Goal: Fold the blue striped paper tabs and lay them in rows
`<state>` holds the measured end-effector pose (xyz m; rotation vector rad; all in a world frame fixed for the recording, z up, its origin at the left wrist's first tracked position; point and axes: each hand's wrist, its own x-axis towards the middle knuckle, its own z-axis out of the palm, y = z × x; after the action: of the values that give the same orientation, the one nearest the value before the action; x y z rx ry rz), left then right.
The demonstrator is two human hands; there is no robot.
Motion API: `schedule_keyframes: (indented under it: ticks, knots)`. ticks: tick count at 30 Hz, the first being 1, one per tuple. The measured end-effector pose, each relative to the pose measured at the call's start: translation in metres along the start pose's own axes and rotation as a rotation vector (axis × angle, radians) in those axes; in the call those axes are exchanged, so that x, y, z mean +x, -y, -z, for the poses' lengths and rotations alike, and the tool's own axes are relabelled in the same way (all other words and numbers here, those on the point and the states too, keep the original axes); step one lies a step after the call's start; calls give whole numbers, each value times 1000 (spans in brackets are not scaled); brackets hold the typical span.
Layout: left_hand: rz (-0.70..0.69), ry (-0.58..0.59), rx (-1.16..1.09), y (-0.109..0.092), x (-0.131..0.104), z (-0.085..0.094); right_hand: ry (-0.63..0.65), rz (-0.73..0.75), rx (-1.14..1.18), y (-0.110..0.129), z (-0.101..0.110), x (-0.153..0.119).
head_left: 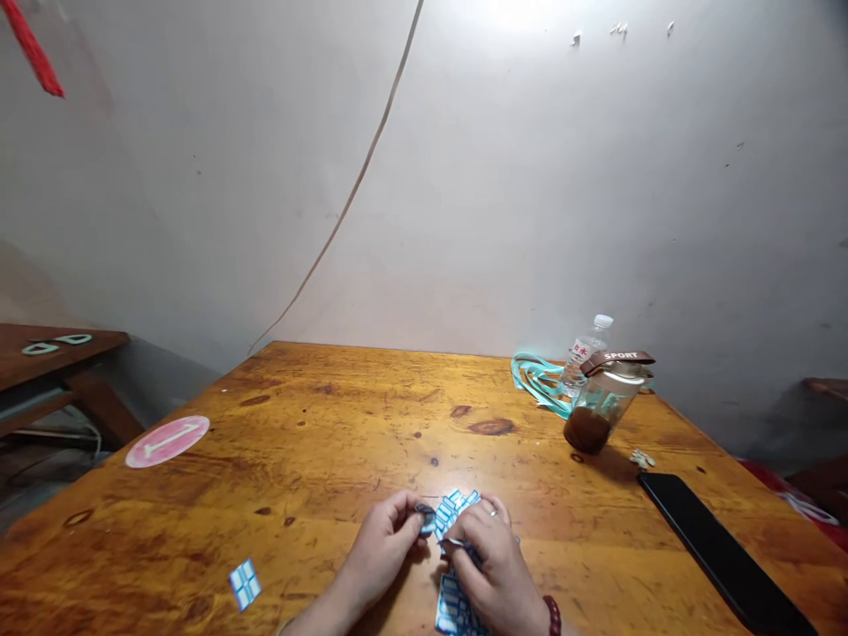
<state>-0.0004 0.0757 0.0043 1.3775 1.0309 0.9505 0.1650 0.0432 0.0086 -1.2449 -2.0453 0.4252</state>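
At the near middle of the table, my left hand pinches a small blue-and-dark piece between thumb and fingertips. Close beside it, my right hand is bent over a pile of blue-and-white printed paper pieces. Its fingers are closed on a thin pale-edged piece, mostly hidden by the hand. More blue-and-white pieces lie beneath the right palm. A single blue-and-white square lies apart, to the left of my left forearm.
A black phone lies at the right. Behind it stand a tumbler with brown liquid and a clear water bottle, near a teal lanyard. A pink round sticker marks the wooden table at left.
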Motion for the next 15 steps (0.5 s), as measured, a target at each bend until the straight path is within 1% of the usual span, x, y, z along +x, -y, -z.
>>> schedule_keyframes:
  ticks: [4,10,13,15]
  knots:
    - [-86,78,191,-8,-8,-5,19,26,-5,1,-4,-1]
    - [-147,154,376,-16,-16,-9,-2,-29,-32,3,-4,-1]
    - [-150,132,414,-15,-15,-8,-8,-22,-29,3,-5,-2]
    - [-126,102,387,-13,-14,-7,-16,-23,-16,3,-6,-2]
